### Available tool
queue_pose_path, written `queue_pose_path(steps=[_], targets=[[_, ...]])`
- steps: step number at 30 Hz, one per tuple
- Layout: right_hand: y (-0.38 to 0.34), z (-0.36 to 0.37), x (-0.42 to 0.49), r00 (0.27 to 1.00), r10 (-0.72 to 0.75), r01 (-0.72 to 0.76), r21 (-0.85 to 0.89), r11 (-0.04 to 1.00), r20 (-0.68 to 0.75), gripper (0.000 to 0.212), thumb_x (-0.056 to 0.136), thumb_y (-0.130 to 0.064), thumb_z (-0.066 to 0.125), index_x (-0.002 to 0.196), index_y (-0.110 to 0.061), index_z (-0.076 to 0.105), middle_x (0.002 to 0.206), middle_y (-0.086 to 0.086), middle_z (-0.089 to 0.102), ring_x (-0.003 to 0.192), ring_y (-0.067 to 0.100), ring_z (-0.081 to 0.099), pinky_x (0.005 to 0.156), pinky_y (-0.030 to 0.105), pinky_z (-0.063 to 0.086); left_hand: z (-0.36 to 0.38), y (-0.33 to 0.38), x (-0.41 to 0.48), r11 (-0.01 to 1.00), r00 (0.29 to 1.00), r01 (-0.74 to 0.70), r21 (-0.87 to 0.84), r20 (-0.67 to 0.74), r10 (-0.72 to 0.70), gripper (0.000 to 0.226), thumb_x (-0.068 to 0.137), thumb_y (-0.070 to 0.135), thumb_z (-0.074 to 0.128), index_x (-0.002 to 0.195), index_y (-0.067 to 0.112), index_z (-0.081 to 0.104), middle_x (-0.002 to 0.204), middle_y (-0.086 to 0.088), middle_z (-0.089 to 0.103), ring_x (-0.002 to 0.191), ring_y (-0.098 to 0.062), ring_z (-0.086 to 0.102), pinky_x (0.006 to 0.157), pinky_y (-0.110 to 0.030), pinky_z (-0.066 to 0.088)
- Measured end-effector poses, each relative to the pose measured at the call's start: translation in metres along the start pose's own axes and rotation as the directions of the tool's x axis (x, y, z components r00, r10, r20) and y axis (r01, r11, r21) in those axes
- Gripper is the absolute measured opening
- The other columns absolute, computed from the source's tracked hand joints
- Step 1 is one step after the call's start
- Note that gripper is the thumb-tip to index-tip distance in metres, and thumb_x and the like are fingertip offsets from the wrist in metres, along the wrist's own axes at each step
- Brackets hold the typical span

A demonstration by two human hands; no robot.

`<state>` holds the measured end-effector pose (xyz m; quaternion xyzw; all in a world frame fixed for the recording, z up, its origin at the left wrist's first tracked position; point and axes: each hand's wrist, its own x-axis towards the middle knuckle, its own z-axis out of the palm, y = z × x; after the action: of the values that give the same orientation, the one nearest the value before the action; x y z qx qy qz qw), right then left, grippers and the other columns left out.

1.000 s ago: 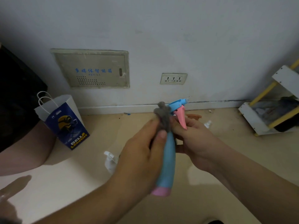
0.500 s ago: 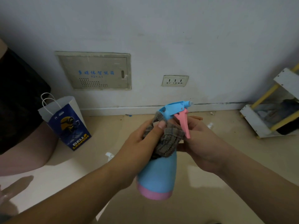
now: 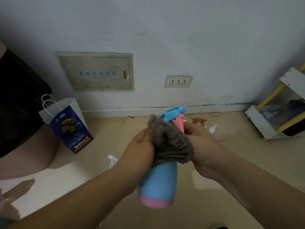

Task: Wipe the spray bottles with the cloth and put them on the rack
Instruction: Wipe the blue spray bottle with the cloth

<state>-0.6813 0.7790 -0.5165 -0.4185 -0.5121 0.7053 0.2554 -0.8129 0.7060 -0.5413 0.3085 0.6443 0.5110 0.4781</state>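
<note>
**A:** Why's our left hand point(image 3: 140, 150) bunching the cloth point(image 3: 170, 144) round the spray bottle point(image 3: 157, 180) up at its neck?

**B:** So we can rub there while our right hand point(image 3: 203, 146) curls round it under the trigger, keeping it upright between both hands. The rack point(image 3: 260, 120) sits well off past the right hand, for later.

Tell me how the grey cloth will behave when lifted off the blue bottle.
Probably floppy: the cloth drapes in ribbed folds around the neck of the spray bottle. Likely light, since its thin folds bunch easily at the left hand. Its coarse, knit-like texture should grip rather than slip.
</note>
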Motion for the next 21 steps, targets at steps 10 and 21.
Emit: queue_pose_path(steps=[10, 21], targets=[[-0.001, -0.009, 0.011, 0.973, -0.01, 0.013, 0.013, 1.0, -0.23, 0.013, 0.097, -0.026, 0.071, 0.103, -0.015, 0.075, 0.102, 0.004, 0.077, 0.075, 0.009, 0.071, 0.058, 0.024, 0.056, -0.017, -0.012, 0.015, 0.998, 0.996, 0.048, 0.044, 0.067, -0.051, 0.046, 0.103, 0.062, 0.038, 0.106, 0.032, 0.074, 0.099, 0.007, 0.078, 0.087, -0.006, 0.072, 0.077, -0.031, 0.058], [-0.001, -0.01, 0.013, 0.955, -0.002, 0.0, -0.007, 1.0, -0.296, 0.025, 0.098, -0.035, 0.071, 0.108, -0.013, 0.075, 0.101, 0.005, 0.08, 0.081, 0.016, 0.075, 0.065, 0.036, 0.06, -0.013, -0.009, 0.002, 0.661, 0.826, -0.562, 0.497, 0.308, 0.471, 0.056, 0.092, 0.062, 0.058, 0.143, 0.045, 0.042, 0.127, 0.021, 0.06, 0.112, -0.001, 0.061, 0.093, -0.03, 0.055]])
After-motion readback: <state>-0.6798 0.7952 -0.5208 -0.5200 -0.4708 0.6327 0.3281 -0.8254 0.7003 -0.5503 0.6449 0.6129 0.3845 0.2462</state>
